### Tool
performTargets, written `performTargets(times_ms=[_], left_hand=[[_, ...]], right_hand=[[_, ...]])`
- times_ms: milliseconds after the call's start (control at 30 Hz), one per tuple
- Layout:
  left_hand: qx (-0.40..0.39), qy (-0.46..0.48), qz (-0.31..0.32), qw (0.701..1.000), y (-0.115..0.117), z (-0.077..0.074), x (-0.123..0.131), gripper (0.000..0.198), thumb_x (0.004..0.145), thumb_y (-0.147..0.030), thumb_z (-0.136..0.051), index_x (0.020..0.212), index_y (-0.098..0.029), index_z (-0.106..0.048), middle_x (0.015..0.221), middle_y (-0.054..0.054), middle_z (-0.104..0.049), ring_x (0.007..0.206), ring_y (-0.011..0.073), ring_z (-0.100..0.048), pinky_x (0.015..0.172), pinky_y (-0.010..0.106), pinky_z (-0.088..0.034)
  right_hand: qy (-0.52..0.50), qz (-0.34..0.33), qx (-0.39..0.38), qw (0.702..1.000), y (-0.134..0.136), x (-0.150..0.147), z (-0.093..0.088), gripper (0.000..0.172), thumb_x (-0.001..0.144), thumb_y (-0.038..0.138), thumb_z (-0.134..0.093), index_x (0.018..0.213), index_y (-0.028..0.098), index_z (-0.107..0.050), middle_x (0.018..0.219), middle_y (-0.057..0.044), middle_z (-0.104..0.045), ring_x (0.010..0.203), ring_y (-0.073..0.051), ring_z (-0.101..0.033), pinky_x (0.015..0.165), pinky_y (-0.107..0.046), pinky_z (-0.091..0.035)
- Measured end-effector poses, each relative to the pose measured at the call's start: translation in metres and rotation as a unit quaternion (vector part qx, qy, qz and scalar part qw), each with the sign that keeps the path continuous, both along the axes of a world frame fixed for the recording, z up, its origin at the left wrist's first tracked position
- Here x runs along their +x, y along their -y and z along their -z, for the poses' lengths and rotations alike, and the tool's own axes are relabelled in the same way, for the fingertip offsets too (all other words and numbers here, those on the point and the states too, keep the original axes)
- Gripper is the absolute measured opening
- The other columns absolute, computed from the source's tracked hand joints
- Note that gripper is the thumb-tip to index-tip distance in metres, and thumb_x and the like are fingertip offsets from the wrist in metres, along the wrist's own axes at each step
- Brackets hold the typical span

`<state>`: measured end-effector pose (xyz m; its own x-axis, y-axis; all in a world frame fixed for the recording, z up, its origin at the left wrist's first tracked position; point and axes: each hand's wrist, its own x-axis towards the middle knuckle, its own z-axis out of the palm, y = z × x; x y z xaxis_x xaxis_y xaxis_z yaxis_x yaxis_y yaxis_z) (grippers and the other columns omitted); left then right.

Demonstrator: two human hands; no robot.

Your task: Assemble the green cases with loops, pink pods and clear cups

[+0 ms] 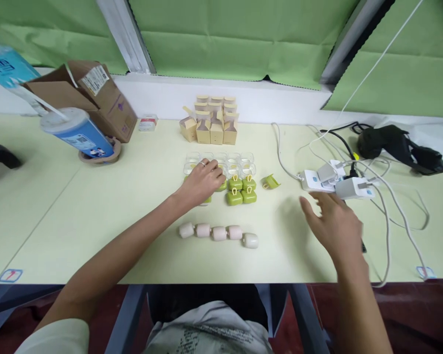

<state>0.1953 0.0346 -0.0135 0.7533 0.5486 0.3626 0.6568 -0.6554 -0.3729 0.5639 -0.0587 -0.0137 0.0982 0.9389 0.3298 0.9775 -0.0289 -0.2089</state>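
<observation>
Five pale barrels (219, 233) toward the tabletop's (280, 260) near edge! Green pieces (235, 198), at least six showing! One blue cup (83, 137), one brown carton (112, 110)!

On the table (125, 187), the left hand (202, 183) is covering some small green things (235, 197). The right hand (334, 226) is hanging, thumb spread, just in front of a white power strip (312, 181). Five pale blocks (219, 233) are lying in a wobbly row near the front edge. Little tan boxes (216, 133) are standing by the back edge.

The left hand (200, 184) partly hides green cases (222, 187); the right hand (330, 221) blurs.
</observation>
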Motion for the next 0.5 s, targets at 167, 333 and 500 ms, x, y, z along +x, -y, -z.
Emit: performTargets(times_ms=[167, 333, 500], left_hand=[[-0.003, 0.017, -0.004, 1.0, 0.0, 0.001, 0.001, 0.021, 0.107, -0.012, -0.065, 0.094, -0.015, -0.08, 0.094, 0.013, -0.079, 0.097, 0.0294, -0.067, 0.081, 0.043, -0.045], [-0.001, 0.03, -0.01, 0.999, 0.003, -0.005, -0.001, 0.016, 0.108, -0.023, -0.07, 0.105, -0.012, -0.081, 0.103, 0.015, -0.081, 0.1, 0.0317, -0.069, 0.086, 0.046, -0.049], [-0.048, 0.06, -0.007, 0.997, 0.004, -0.01, -0.008, 0.02, 0.11, -0.023, -0.065, 0.107, -0.014, -0.083, 0.105, 0.016, -0.082, 0.105, 0.0328, -0.068, 0.087, 0.046, -0.049]], right_hand=[[0.081, 0.092, 0.028, 0.992, 0.057, 0.055, 0.041, 0.072, 0.108, 0.066, -0.05, 0.154, 0.013, -0.068, 0.145, -0.035, -0.067, 0.131, -0.061, -0.064, 0.092, -0.074, -0.059], [0.095, 0.051, 0.008, 0.994, 0.065, 0.069, 0.058, 0.07, 0.11, 0.062, -0.039, 0.155, 0.016, -0.067, 0.124, -0.028, -0.077, 0.11, -0.052, -0.073, 0.09, -0.067, -0.06], [-0.04, 0.098, -0.101, 0.989, 0.084, 0.089, 0.02, 0.063, 0.106, 0.072, -0.041, 0.139, 0.035, -0.08, 0.099, -0.02, -0.083, 0.092, -0.051, -0.08, 0.078, -0.061, -0.058]])
